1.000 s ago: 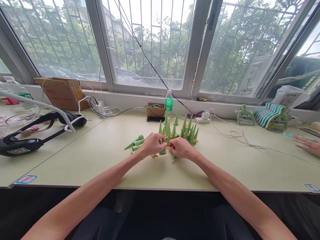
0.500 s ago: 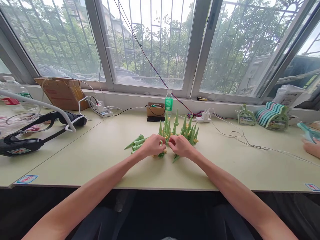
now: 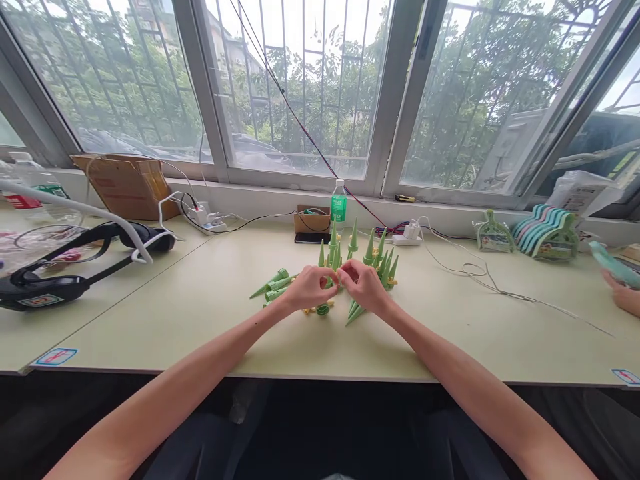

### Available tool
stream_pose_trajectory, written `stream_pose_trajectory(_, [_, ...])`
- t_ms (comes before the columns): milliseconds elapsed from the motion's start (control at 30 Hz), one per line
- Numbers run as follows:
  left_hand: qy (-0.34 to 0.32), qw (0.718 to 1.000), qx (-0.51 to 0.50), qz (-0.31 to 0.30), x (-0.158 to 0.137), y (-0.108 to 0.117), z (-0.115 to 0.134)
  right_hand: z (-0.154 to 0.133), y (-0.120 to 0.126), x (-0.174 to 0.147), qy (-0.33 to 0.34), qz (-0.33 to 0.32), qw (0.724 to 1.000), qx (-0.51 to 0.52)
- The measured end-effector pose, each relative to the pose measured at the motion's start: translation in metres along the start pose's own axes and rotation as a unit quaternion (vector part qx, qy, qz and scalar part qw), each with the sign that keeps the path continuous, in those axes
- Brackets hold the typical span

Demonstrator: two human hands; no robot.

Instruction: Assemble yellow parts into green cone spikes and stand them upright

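Observation:
My left hand (image 3: 314, 287) and my right hand (image 3: 364, 287) meet over the table, thumbs and fingers pinched together at the tips. Whatever small piece lies between them is too hidden to name. Just behind them several green plastic cone spikes (image 3: 369, 253) stand point up, some with small yellow parts at their bases. To the left of my left hand, more green spikes (image 3: 275, 283) lie on their sides. A spike's round open end (image 3: 323, 309) faces me below the left hand, beside small yellow pieces (image 3: 308, 311). Under my right hand lie other green spikes (image 3: 354, 313).
Behind the spikes stand a green-labelled bottle (image 3: 339, 200) and a small cardboard box (image 3: 311, 219). A black headset (image 3: 45, 290) and larger carton (image 3: 125, 187) are on the left. Cables (image 3: 487, 277) and green hangers (image 3: 555, 240) lie right, near another person's hand (image 3: 620, 293).
My hands have come closer together, and their fingertips now meet slightly higher. At the far right, the other person's hand and the light-blue thing in it have shifted.

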State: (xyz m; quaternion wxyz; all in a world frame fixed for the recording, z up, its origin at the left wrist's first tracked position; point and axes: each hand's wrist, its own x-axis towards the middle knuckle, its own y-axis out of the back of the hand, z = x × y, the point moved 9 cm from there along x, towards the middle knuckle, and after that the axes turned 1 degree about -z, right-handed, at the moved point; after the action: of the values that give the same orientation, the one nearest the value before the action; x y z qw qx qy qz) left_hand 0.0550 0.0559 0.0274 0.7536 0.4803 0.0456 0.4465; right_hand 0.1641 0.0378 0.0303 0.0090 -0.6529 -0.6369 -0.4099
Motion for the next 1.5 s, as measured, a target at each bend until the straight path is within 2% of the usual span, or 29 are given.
stream_pose_trajectory(233, [-0.003, 1.000, -0.029, -0.011, 0.0004, -0.0019, 0.0031, -0.0011, 0.0003, 0.0003, 0.006, 0.009, 1.000, 0.027])
stream_pose_trajectory(467, [0.020, 0.997, -0.073, 0.016, 0.0012, 0.0030, -0.0001, -0.0029, 0.0003, 0.0004, 0.006, 0.001, 0.999, 0.046])
stream_pose_trajectory(800, [0.013, 0.996, -0.082, 0.021, 0.0026, 0.0022, -0.0024, -0.0021, 0.0007, -0.0008, 0.000, 0.003, 0.999, 0.054])
stream_pose_trajectory(1233, [0.000, 0.997, -0.064, 0.046, 0.0029, 0.0056, -0.0027, -0.0029, 0.0026, -0.0002, -0.010, 0.011, 0.999, 0.033])
stream_pose_trajectory(1500, [-0.014, 0.999, -0.025, 0.032, 0.0031, 0.0024, -0.0036, -0.0029, -0.0014, -0.0003, 0.009, -0.008, 1.000, 0.005])
